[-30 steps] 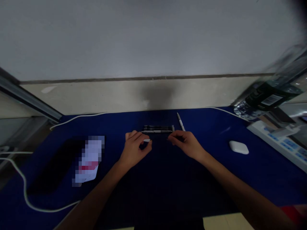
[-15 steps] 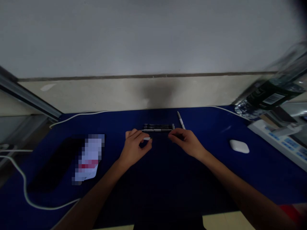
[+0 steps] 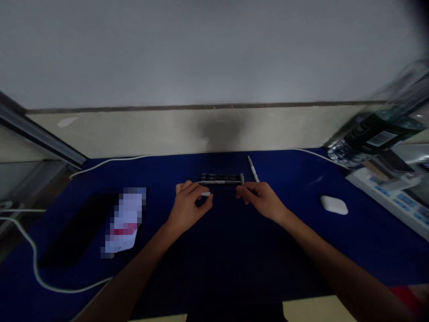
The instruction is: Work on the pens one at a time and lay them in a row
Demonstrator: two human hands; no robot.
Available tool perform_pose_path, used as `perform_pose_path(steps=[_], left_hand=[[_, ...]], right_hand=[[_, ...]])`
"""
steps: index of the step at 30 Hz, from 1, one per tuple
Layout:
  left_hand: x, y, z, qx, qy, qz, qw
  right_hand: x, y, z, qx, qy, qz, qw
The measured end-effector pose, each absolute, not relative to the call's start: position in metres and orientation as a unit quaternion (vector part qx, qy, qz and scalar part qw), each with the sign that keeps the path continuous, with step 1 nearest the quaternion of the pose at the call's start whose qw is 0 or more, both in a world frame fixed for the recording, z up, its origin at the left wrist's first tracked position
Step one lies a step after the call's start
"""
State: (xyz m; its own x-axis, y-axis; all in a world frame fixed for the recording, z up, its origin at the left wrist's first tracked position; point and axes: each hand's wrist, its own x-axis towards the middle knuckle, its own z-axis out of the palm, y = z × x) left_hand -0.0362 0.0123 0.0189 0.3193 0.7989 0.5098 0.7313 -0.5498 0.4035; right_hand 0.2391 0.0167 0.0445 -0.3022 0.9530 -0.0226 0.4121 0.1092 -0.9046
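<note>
My left hand [image 3: 189,203] is closed round a small white piece [image 3: 205,194] that pokes out between thumb and fingers. Just beyond it, a grey-and-white pen [image 3: 219,182] lies crosswise, its left end by my left fingers. Dark pens [image 3: 219,176] lie parallel behind that one, and a short pale piece [image 3: 242,178] stands across their right ends. My right hand [image 3: 259,199] is near that piece with thumb and forefinger pinched together; whatever is between them is too small to make out. Another white pen [image 3: 253,168] lies slanted behind my right hand.
A lit phone [image 3: 127,219] lies at left beside a dark flat object [image 3: 78,228] and a white cable [image 3: 35,264]. At right are a white earphone case [image 3: 334,205], a power strip [image 3: 392,197] and a plastic bottle [image 3: 375,134]. A wall rises behind the blue table [image 3: 284,259].
My right thumb and fingertips have moved slightly down and closer together, uncovering more of the short pale piece. My left hand has barely moved.
</note>
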Motion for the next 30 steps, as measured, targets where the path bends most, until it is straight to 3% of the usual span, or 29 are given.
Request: perform_pose_path(steps=[5,10,15,20,25,30], left_hand=[[-0.0358,0.0120,0.0184,0.811,0.470,0.344,0.049],[-0.0358,0.0117,0.0175,0.813,0.464,0.347,0.049],[-0.0362,0.0118,0.0175,0.813,0.467,0.344,0.048],[-0.0349,0.0110,0.0182,0.817,0.452,0.356,0.035],[-0.0355,0.0116,0.0182,0.816,0.456,0.354,0.035],[-0.0361,0.0115,0.0190,0.819,0.459,0.343,0.040]], right_hand=[[0.2392,0.0177,0.0418,-0.495,-0.665,0.440,0.346],[0.2399,0.0169,0.0426,-0.494,-0.682,0.446,0.303],[0.2386,0.0164,0.0434,-0.496,-0.662,0.450,0.337],[0.2388,0.0158,0.0448,-0.504,-0.678,0.441,0.302],[0.2381,0.0168,0.0435,-0.504,-0.662,0.434,0.346],[0.2393,0.0173,0.0455,-0.503,-0.678,0.435,0.315]])
